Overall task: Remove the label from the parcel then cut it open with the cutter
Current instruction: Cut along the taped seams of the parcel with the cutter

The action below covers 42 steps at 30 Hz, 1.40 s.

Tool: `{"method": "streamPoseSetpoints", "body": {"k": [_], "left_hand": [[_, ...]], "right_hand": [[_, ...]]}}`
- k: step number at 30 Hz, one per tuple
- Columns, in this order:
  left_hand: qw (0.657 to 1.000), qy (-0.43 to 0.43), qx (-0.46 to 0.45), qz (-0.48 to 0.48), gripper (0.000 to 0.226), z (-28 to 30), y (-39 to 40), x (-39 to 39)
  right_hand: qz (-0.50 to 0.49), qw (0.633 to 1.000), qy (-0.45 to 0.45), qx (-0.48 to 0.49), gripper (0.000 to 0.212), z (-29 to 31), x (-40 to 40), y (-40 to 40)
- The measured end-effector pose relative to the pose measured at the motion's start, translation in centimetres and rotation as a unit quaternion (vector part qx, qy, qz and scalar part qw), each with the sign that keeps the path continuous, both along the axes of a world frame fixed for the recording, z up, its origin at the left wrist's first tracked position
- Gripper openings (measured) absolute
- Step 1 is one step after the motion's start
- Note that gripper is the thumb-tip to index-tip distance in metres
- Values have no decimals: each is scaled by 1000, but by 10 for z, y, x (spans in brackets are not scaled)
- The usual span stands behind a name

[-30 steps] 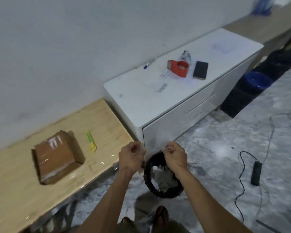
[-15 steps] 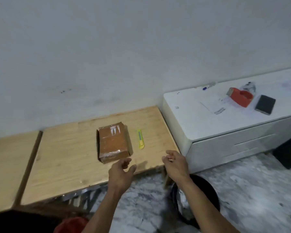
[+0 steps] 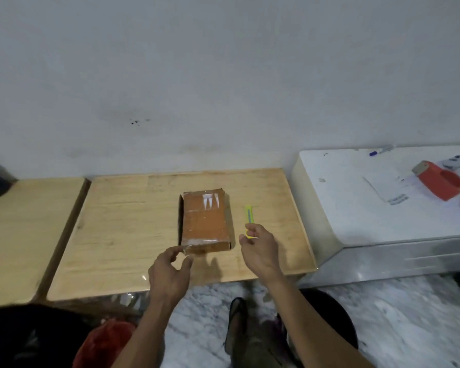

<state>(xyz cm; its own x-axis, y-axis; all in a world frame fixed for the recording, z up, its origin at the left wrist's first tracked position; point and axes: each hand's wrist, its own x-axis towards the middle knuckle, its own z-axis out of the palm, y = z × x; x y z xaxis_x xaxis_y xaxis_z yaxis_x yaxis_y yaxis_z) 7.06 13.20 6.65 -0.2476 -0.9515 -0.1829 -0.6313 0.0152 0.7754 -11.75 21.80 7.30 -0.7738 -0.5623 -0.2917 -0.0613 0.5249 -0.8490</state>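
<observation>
The parcel (image 3: 206, 220) lies flat on the table (image 3: 122, 229), its long axis running from the person toward the wall; the near short end sits just beyond the left hand (image 3: 170, 274), whose thumb and fingers are loosely spread, holding nothing, close to the near left corner. It looks like a light, stiff cardboard box under glossy tape, so likely slick on top and best steadied by pressing on a corner or gripping the side edges. No label is plainly visible on it, though the white marks at the far end could be torn remnants; blur makes this uncertain. The cutter (image 3: 249, 219), a slim yellow plastic knife, lies beside the parcel on its right, parallel to it, pointing away toward the wall. The right hand (image 3: 260, 251) has its fingertips at the cutter's near end, fingers narrowly parted, apparently touching but not gripping. It should be light and rigid; take it by the near end of the handle.
</observation>
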Motion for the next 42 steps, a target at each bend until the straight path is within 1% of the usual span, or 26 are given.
{"method": "streamPoseSetpoints", "body": {"k": [3, 7, 11, 13, 17, 24, 28, 30, 32, 35, 38, 42], "left_hand": [[1000, 0, -23, 2, 32, -8, -26, -22], [999, -34, -26, -10, 43, -18, -55, -51], [996, -82, -22, -37, 56, -36, -80, -75], [995, -99, 0, -29, 55, -47, -90, -88], [991, -135, 11, -10, 73, -65, -101, -105], [990, -142, 5, -21, 82, -85, -101, -121], [989, -147, 14, -3, 88, -89, -98, -127], [989, -149, 19, -1, 90, -91, -99, -126], [988, -150, 21, 0, 93, -93, -99, -125], [986, -165, 26, 2, 98, -93, -97, -126], [982, -187, 24, -5, 97, -93, -96, -127], [975, -222, 13, -18, 96, -95, -93, -130]], "right_hand": [[-10, 1000, 17, -10, 32, -10, -19, -31], [-28, 1000, 5, 9, 34, -27, -51, -64], [-21, 998, 17, 62, 34, -50, -77, -82], [-21, 995, 33, 88, 36, -63, -88, -89], [-20, 988, 59, 140, 38, -83, -100, -97], [-36, 979, 58, 194, 36, -109, -102, -104], [-46, 972, 53, 223, 39, -116, -102, -109], [-44, 970, 51, 232, 41, -118, -102, -112], [-34, 969, 50, 238, 38, -120, -102, -114], [-29, 973, 37, 226, 27, -123, -104, -117], [-30, 987, 19, 157, 20, -119, -105, -123], [-11, 996, -83, 42, 23, -102, -111, -142]]}}
